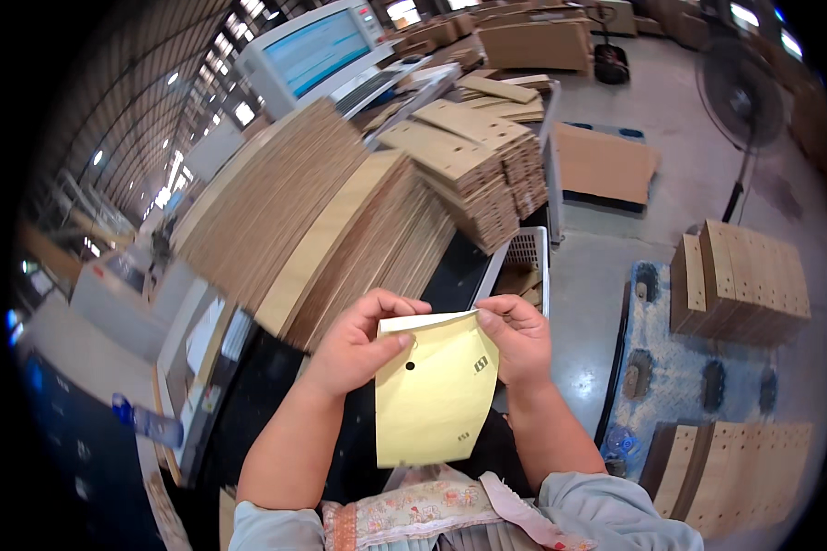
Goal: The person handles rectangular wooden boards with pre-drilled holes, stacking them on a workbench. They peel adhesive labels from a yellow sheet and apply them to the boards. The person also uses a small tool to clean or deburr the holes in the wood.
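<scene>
A yellow paper sheet (439, 399) with a dark round dot and small printed marks hangs in front of me, above my lap. Its top edge curls over and shows a pale side. My left hand (351, 344) pinches the upper left corner between thumb and fingers. At the upper right corner, my right hand (521, 340) grips the sheet the same way. Just beyond my hands stand long wooden panels (358, 230), packed on edge in a thick row.
Drilled wooden boards (469, 138) lie stacked behind the panels, near a monitor (317, 50). A white plastic basket (527, 246) stands below them. To the right, more drilled boards (744, 280) rest on a blue pallet (648, 367). A standing fan (742, 96) is farther back. A plastic bottle (147, 421) lies at left.
</scene>
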`<move>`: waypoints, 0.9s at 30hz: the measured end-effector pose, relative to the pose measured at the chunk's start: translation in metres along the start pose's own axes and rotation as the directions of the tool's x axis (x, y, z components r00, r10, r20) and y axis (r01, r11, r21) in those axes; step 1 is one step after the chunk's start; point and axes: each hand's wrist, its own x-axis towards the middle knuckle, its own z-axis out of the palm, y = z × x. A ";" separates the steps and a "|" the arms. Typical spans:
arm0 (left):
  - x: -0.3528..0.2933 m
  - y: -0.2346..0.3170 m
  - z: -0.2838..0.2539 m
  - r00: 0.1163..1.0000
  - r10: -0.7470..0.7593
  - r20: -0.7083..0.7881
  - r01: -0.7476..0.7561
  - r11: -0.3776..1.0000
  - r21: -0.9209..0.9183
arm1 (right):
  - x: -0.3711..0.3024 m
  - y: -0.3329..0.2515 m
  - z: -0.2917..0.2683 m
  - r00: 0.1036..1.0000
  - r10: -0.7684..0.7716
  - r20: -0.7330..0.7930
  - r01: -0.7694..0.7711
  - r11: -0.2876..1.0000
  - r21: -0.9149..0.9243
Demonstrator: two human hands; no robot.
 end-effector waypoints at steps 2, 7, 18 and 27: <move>-0.055 0.000 -0.003 0.984 -0.073 -0.160 0.079 0.996 0.033 | -0.024 -0.001 0.023 0.996 0.090 0.016 -0.086 0.986 -0.144; -0.130 -0.009 -0.005 0.955 -0.094 -0.280 0.047 0.985 -0.168 | -0.064 -0.015 0.072 0.985 0.123 0.118 -0.079 0.943 -0.323; -0.201 -0.022 -0.011 0.887 -0.003 -0.462 -0.147 0.946 -0.289 | -0.100 -0.004 0.119 0.934 0.239 0.266 -0.015 0.770 -0.638; -0.227 -0.029 -0.025 0.820 -0.013 -0.572 -0.192 0.935 -0.297 | -0.102 0.010 0.146 0.837 0.459 0.299 -0.244 0.801 -0.546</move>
